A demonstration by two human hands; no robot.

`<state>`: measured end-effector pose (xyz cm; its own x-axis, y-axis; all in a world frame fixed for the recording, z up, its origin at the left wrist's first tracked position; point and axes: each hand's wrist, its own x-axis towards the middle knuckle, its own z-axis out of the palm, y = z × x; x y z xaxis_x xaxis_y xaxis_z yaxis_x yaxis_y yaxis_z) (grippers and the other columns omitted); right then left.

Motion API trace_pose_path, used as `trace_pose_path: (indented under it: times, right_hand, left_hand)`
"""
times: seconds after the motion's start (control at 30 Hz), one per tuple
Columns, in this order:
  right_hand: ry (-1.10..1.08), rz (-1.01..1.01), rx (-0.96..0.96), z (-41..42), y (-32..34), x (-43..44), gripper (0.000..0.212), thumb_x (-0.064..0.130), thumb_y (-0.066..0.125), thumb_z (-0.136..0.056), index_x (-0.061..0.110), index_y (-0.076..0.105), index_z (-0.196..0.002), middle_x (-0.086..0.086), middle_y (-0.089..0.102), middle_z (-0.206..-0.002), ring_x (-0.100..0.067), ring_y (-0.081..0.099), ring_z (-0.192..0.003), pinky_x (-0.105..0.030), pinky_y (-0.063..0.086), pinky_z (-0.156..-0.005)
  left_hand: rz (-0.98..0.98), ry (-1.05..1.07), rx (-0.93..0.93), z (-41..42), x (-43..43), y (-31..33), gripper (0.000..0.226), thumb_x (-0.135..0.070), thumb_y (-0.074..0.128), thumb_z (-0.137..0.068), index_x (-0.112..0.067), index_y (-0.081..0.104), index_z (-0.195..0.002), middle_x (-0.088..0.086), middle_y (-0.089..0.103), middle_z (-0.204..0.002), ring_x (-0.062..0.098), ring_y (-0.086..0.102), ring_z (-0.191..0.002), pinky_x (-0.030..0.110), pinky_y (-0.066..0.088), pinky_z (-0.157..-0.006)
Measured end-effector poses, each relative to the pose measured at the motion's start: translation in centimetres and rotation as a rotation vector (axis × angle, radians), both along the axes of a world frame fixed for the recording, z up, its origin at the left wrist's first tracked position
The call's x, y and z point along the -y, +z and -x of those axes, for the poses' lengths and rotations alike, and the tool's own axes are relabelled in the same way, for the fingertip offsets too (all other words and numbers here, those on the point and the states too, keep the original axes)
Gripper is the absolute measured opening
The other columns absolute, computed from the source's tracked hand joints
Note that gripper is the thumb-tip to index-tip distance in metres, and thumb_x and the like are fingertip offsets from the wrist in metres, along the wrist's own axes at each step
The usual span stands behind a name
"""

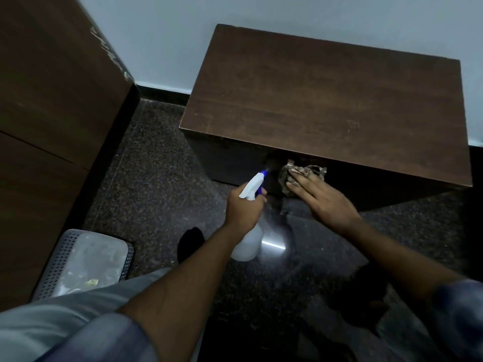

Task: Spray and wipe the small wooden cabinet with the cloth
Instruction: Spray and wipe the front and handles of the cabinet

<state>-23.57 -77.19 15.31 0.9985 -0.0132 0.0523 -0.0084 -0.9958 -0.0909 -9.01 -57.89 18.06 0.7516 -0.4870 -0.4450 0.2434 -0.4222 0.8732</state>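
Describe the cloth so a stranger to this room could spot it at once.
Find the small wooden cabinet against the pale wall and look at its front, just under the top edge. There the right hand presses flat on the cloth, a crumpled, mottled brownish wad. The spray bottle in the left hand beside it is smooth, white and blue-tipped.

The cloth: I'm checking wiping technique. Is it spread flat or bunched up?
Bunched up: the cloth shows crumpled folds under the right hand, pressed against the cabinet front.

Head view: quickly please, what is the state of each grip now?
Left grip: holds the spray bottle, nozzle toward the cabinet front.
Right grip: open, pressing the cloth against the cabinet front.
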Motion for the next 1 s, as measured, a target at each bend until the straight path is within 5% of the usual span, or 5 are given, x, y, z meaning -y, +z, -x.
trace_pose_path:
  times: [0.2, 0.37, 0.53, 0.67, 1.0]
  right_hand:
    - [0.129, 0.023, 0.087, 1.0, 5.0, 0.9, 0.050, 0.007, 0.014, -0.111, 0.003, 0.044, -0.152, -0.021, 0.035, -0.160, -0.040, 0.039, -0.145, -0.052, 0.043, -0.111]
    - [0.367, 0.265, 0.290, -5.1, 5.7, -0.2, 0.038, -0.002, 0.043, -0.107, -0.006, 0.052, -0.143, -0.024, 0.050, -0.148, -0.041, 0.039, -0.144, -0.052, 0.035, -0.118]
    - [0.408, 0.527, 0.027, -7.7, 1.7, 0.0, 0.045, 0.001, 0.025, -0.104, -0.012, 0.050, -0.139, -0.034, 0.031, -0.156, -0.040, 0.028, -0.150, -0.045, 0.025, -0.122]
    - [0.484, 0.454, 0.026, -9.4, 2.6, -0.4, 0.055, -0.001, 0.010, -0.106, -0.012, 0.057, -0.132, -0.030, 0.048, -0.147, -0.043, 0.038, -0.144, -0.049, 0.031, -0.119]
    - [0.601, 0.663, -0.003, -11.9, 4.3, -0.6, 0.047, 0.004, 0.029, -0.102, -0.011, 0.047, -0.143, -0.029, 0.035, -0.156, -0.039, 0.016, -0.154, -0.049, 0.014, -0.127]
  left_hand:
    - [0.031, 0.091, -0.003, -0.1, 1.1, -0.5, 0.040, 0.004, 0.061, -0.086, -0.034, 0.072, -0.092, 0.000, 0.074, -0.092, 0.009, 0.060, -0.067, 0.025, 0.049, -0.063]
    - [0.043, 0.213, -0.060, -0.7, 0.9, -0.7, 0.047, 0.003, 0.062, -0.089, -0.021, 0.069, -0.129, 0.001, 0.072, -0.091, 0.015, 0.058, -0.073, 0.023, 0.048, -0.065]
    - [0.012, 0.216, -0.033, -1.0, -0.2, -0.8, 0.033, 0.003, 0.062, -0.091, -0.026, 0.069, -0.106, -0.009, 0.060, -0.071, 0.005, 0.053, -0.059, 0.014, 0.042, -0.055]
    - [0.012, 0.243, -0.010, -2.1, -1.0, -1.2, 0.036, 0.004, 0.063, -0.091, -0.027, 0.069, -0.106, -0.011, 0.060, -0.071, 0.004, 0.054, -0.057, 0.012, 0.043, -0.057]
    - [0.065, 0.314, -0.002, -4.0, -2.8, -1.8, 0.041, 0.008, 0.062, -0.089, -0.030, 0.069, -0.105, -0.004, 0.071, -0.088, 0.006, 0.058, -0.068, 0.013, 0.046, -0.063]
